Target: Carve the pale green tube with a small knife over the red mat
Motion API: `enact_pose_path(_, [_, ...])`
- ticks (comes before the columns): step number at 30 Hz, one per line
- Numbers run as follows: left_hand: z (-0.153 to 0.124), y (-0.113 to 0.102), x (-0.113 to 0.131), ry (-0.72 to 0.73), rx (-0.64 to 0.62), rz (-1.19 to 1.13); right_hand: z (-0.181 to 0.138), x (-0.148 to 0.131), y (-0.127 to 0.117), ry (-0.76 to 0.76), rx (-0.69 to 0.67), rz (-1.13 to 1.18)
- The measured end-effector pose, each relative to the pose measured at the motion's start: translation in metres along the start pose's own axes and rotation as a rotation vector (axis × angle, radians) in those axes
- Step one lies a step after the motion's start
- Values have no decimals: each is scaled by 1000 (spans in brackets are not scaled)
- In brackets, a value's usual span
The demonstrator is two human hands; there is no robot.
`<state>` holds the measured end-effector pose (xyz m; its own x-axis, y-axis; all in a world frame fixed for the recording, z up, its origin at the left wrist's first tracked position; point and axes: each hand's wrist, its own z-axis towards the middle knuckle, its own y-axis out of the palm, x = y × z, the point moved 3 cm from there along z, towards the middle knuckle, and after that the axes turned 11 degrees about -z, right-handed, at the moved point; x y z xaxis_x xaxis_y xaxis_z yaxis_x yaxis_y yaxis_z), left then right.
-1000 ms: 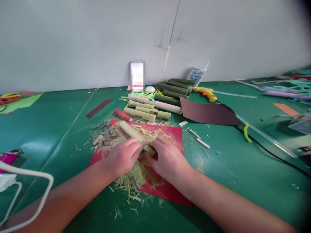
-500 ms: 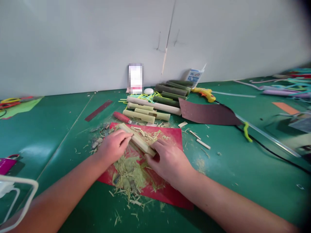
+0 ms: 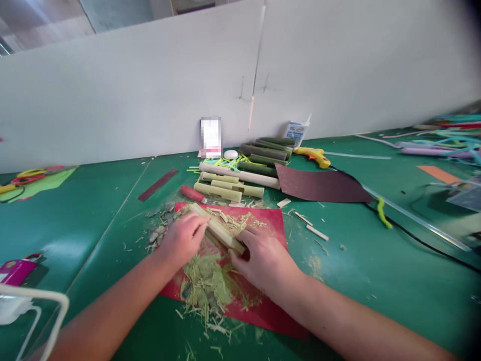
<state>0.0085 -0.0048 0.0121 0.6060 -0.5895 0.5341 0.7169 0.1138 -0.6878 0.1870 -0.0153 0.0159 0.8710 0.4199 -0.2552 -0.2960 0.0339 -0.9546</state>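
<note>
A pale, peeled bamboo piece (image 3: 221, 233) lies slantwise between my hands above the red sheet (image 3: 272, 220). My left hand (image 3: 186, 235) is closed around its far left end, the thumb along the top. At the near right end my right hand (image 3: 263, 255) grips it, fingers curled over and partly hiding that end. Beneath and in front of the piece are green-grey shavings (image 3: 210, 278) and dust. Behind it a tool with a red handle (image 3: 192, 194) rests beside several cut bamboo pieces (image 3: 218, 192).
Dark green bamboo lengths (image 3: 265, 150) stand behind, near the wall. On the right lie a brown sandpaper strip (image 3: 323, 185), a yellow glue gun (image 3: 313, 155) with a black cord, and a clear rod (image 3: 417, 218). A white-framed object (image 3: 60, 301) is at the lower left.
The camera view has tilted upward, so the table sits lower in the picture. Both hands still hold the bamboo piece in nearly the same place over the red sheet.
</note>
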Motion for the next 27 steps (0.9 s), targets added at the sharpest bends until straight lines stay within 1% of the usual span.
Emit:
enact_pose_path(2, [-1,6,6,14,-104,-49,0,-1,0,-18,0,-2])
enact_pose_path(3, [-2,7,8,18,-137,-58,0,-1,1,-25,3,-6])
enact_pose_path(4, [-3,7,8,15,-133,-48,-1,-1,1,-27,6,-13])
enact_pose_path(5, [-3,4,6,7,-99,-22,-1,-1,1,-24,9,-21])
enact_pose_path(7, [-3,-4,-1,-18,8,39,-1,0,2,-14,14,-38])
enact_pose_path(8, [-2,-6,-4,-28,42,56,-1,0,3,-11,17,-43])
enact_pose_path(9, [-2,-7,-5,-27,41,54,-1,0,3,-11,19,-46])
enact_pose_path(10, [-1,-5,-5,-20,8,37,-1,0,3,-15,21,-45])
enact_pose_path(12, [-1,1,-2,6,-97,-15,-1,-1,3,-24,22,-39])
enact_pose_path(13, [-1,3,-1,17,-125,-30,0,-1,3,-26,24,-37])
enact_pose_path(14, [-1,3,-2,19,-120,-28,-1,-1,3,-27,27,-36])
enact_pose_path(17, [-3,-2,-5,-8,3,34,-1,-1,3,-20,29,-46])
enact_pose_path(18, [-4,-3,-5,-12,9,46,-1,-1,3,-19,27,-50])
enact_pose_path(19, [-6,-2,-3,-14,-25,42,-2,-1,3,-23,23,-51])
enact_pose_path(22, [-9,5,3,4,-193,-17,-2,-1,2,-34,12,-36])
enact_pose_path(23, [-8,5,4,16,-172,-21,-2,-1,2,-30,8,-26])
enact_pose_path(26, [-4,0,1,3,-9,36,-1,0,3,-5,2,-17])
enact_pose_path(27, [-4,0,1,3,-1,47,-1,0,3,-3,3,-19])
